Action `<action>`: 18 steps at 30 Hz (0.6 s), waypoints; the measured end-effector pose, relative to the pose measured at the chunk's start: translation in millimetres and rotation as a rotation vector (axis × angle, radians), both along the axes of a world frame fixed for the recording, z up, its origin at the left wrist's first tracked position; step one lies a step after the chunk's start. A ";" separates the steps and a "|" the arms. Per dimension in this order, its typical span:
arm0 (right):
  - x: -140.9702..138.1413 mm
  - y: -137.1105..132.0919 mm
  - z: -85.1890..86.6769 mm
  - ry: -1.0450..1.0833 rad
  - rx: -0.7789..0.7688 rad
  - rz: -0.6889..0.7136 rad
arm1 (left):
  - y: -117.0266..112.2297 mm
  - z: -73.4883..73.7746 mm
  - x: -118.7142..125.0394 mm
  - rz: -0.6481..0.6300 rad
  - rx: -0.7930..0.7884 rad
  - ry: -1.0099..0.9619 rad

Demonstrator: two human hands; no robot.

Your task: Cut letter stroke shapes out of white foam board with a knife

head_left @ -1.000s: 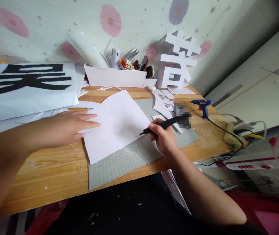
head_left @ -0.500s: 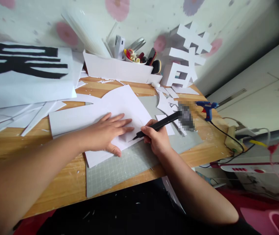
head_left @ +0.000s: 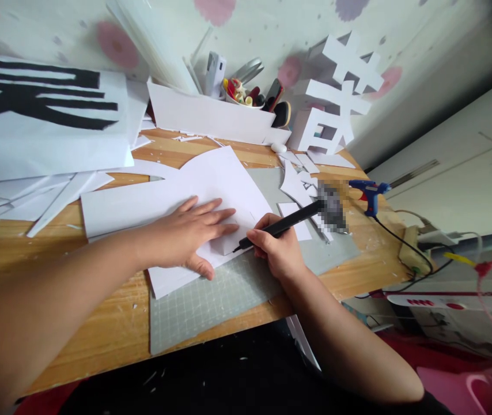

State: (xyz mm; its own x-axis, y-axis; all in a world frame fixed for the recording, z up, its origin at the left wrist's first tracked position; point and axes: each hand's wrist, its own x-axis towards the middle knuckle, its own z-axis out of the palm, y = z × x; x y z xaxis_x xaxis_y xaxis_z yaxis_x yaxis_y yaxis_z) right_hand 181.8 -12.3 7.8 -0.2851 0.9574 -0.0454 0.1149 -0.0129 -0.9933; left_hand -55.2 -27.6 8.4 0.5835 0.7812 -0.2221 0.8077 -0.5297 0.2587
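Observation:
My left hand (head_left: 192,233) lies flat with fingers spread on a large white sheet of paper or thin board (head_left: 220,173). In my right hand (head_left: 278,245) is a black craft knife (head_left: 284,223), held like a pen. Its thin dark tip points left and meets the sheet near its front edge, just beside my left fingertips. Faint lines show on the sheet by the tip. Under the sheet's right part lies a grey-green gridded cutting mat (head_left: 198,311). A blurred patch hides the area around the knife's far end.
White offcuts (head_left: 291,181) lie on the mat's far right. A blue glue gun (head_left: 369,193) with a cable stands at the right. White three-dimensional character shapes (head_left: 332,104) and a bowl of tools (head_left: 246,101) are at the back. A black-printed sheet (head_left: 47,138) is at left.
The view has shifted slightly. The knife tip has moved a little toward me along the sheet's front area. My left hand stays flat in the same place on the sheet.

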 end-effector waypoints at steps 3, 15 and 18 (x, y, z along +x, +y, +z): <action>1.2 0.9 -0.3 -0.030 0.016 -0.002 | 1.1 -2.2 -1.1 -0.005 0.014 -0.003; 5.6 7.6 2.3 -0.015 0.009 0.021 | 1.9 -9.6 -9.3 -0.044 0.018 -0.029; 8.8 10.8 -0.8 0.004 -0.009 0.018 | 2.4 -12.3 -10.4 -0.047 0.021 -0.024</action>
State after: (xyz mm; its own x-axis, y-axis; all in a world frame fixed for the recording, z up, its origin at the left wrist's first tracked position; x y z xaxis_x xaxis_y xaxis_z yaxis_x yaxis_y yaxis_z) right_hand 190.6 -1.4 7.0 -0.3029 0.9515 -0.0531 0.1117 -0.0199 -0.9935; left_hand -65.6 -25.2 -4.0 0.6246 0.7572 -0.1914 0.7756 -0.5726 0.2658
